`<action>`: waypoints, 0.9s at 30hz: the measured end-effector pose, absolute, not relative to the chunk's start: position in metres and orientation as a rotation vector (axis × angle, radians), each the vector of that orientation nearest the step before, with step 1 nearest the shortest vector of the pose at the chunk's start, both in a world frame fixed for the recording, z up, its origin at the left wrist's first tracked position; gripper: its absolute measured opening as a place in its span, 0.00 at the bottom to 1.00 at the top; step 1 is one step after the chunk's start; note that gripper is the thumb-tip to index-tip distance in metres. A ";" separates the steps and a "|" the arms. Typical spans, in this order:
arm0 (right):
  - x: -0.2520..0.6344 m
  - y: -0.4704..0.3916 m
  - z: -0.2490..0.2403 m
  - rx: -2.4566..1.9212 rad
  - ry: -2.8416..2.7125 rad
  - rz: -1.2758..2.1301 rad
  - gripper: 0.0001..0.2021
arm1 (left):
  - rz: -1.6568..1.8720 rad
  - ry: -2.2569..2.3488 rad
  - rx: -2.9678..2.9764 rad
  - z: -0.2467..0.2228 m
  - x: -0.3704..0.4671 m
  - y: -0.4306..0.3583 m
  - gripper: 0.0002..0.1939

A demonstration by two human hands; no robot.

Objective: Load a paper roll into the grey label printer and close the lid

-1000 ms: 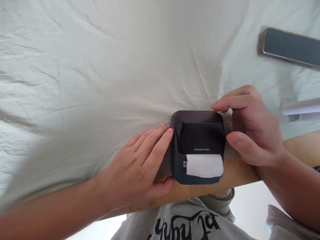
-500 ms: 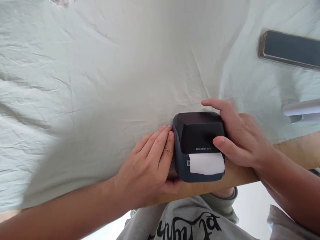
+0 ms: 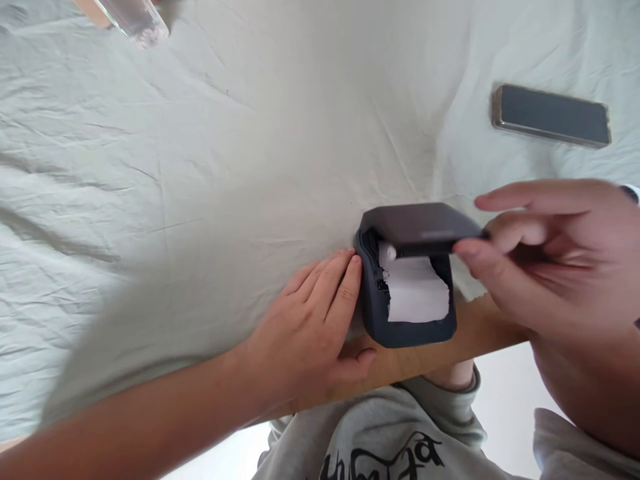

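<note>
A small dark label printer [image 3: 413,335] sits at the table's front edge with its black lid [image 3: 423,223] tilted up. Inside lies white paper [image 3: 420,293] with a torn end, reaching over the front part of the body. My left hand [image 3: 313,320] rests along the printer's left side, fingers stretched out and fingertips touching the casing, the thumb near its lower corner. At the lid's right edge, my right hand [image 3: 565,260] pinches it between thumb and a bent finger, while the index finger sticks out above. The lid is slightly blurred.
A dark phone [image 3: 553,115] in a clear-edged case lies at the upper right on the wrinkled pale cloth [image 3: 250,167]. A clear plastic item [image 3: 135,20] is partly in view at the top left. The wooden table edge [image 3: 400,370] runs below the printer.
The printer's lid was down and is now raised, held by my right hand, which has moved right and up. My left hand stays at the printer's side. The view has shifted slightly.
</note>
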State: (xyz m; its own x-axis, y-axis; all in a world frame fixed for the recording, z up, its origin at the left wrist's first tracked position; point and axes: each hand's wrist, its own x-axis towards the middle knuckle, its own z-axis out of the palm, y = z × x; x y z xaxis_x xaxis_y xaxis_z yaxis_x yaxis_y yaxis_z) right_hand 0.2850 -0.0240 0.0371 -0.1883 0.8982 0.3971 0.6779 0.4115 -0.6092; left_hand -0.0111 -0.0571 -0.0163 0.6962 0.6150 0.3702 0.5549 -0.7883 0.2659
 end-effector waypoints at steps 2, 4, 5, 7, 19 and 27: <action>0.276 -0.023 0.041 -1.316 -1.889 0.285 0.06 | 0.696 0.968 2.784 -0.017 -0.011 -0.057 0.40; 0.272 -0.019 0.044 -1.226 -2.016 0.224 0.07 | 0.695 0.971 2.788 -0.018 -0.011 -0.057 0.39; 0.272 -0.016 0.045 -1.205 -2.128 0.198 0.08 | 0.690 0.968 2.784 -0.018 -0.011 -0.057 0.39; 0.275 -0.008 0.047 -1.182 -2.375 0.134 0.08 | 0.676 0.958 2.763 -0.019 -0.011 -0.057 0.41; 0.283 0.013 0.072 -1.111 -2.665 0.511 0.11 | 0.693 0.955 2.810 -0.016 -0.011 -0.056 0.36; 0.343 0.023 0.018 -1.102 -1.595 1.126 0.18 | 0.698 0.954 2.737 -0.014 -0.009 -0.056 0.37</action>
State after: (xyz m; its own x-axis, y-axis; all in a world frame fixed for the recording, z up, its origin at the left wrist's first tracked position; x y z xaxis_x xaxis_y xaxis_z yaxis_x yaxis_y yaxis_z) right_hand 0.3435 0.0228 0.0179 -0.2301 0.9604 0.1571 0.1737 0.1993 -0.9644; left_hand -0.0094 -0.0564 -0.0137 0.6878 0.6210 0.3759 0.5463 -0.7838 0.2953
